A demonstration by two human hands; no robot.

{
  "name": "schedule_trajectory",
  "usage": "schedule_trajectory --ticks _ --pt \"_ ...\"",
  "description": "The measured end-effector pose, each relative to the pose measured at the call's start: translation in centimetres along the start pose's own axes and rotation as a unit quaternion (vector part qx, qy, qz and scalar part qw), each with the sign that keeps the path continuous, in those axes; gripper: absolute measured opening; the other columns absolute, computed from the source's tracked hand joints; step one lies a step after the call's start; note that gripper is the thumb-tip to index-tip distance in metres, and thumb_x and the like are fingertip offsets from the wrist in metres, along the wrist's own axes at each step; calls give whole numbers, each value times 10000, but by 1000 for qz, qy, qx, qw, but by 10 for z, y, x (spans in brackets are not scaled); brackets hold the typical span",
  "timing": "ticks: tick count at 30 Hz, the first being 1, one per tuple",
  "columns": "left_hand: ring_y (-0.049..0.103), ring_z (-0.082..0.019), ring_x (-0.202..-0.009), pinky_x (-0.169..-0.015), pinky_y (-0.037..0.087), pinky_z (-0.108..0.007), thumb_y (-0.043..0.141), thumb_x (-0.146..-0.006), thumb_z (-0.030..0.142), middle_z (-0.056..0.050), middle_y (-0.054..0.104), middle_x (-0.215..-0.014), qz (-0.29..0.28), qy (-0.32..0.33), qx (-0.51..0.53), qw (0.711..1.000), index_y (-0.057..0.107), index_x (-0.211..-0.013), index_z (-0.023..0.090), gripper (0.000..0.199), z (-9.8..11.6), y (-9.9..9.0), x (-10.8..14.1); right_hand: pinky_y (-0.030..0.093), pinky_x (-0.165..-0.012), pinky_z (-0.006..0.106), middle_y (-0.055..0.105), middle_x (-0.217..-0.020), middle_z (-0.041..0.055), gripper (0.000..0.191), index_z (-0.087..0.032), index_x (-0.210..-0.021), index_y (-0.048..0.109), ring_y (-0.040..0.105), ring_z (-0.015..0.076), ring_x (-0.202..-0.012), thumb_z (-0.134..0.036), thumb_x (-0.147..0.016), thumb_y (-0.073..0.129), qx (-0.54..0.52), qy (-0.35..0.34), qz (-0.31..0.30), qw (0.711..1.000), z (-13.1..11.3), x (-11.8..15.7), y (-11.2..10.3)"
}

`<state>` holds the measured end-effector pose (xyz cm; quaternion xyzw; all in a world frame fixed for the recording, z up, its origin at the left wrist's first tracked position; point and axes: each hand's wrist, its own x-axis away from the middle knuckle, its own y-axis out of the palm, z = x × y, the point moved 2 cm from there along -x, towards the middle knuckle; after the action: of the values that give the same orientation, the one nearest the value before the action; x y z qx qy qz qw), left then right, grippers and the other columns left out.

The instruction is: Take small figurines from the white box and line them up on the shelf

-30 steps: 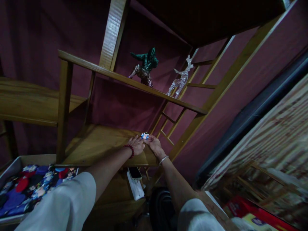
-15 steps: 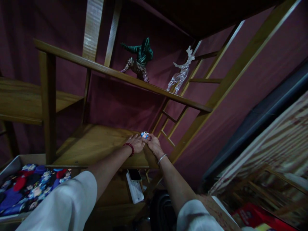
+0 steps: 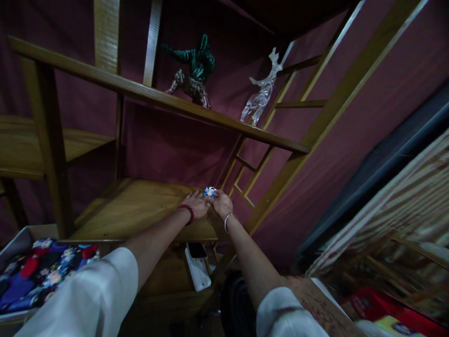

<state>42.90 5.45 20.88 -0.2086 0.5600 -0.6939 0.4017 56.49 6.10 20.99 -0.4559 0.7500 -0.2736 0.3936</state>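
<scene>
A small blue, white and pink figure [image 3: 209, 192] is at the right end of the lower wooden shelf [image 3: 140, 206], between my two hands. My right hand [image 3: 221, 203], with a silver bracelet at the wrist, has its fingers closed on the figure's right side. Beside the figure on the left, my left hand [image 3: 196, 204], with a red bead bracelet, lies low over the shelf, palm down with fingers stretched out. Its fingertips are close to the figure; whether they touch it is hard to tell.
On the shelf above stand a green-jacketed figurine [image 3: 198, 70] and a clear deer figurine [image 3: 260, 96]. A box [image 3: 45, 230] of colourful small items is at the lower left. Below the shelf lie a phone [image 3: 197, 250] and a white object [image 3: 199, 274].
The view has shifted slightly, so the upper shelf and figurines appear higher and further left. Both hands remain around the small figure, with little other movement.
</scene>
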Motion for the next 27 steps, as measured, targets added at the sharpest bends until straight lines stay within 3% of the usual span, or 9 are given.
schedule_trajectory --ticks 12,27 --pt "160 -231 -1294 -1044 135 -420 195 -823 405 -16 293 -1389 -9 -8 9 1000 286 -1309 194 538 -2 0 -1 455 -719 251 644 -865 -3 336 -215 -967 564 602 140 -785 -266 -640 623 -103 16 -14 994 16 -8 10" --pt "168 -217 -1293 -1045 136 -401 253 -801 373 -22 290 -1390 -13 -4 1 1000 286 -1310 190 542 -3 0 0 438 -704 258 635 -853 3 355 -214 -1000 560 593 149 -780 -304 -658 602 -66 17 -13 998 10 -3 5"
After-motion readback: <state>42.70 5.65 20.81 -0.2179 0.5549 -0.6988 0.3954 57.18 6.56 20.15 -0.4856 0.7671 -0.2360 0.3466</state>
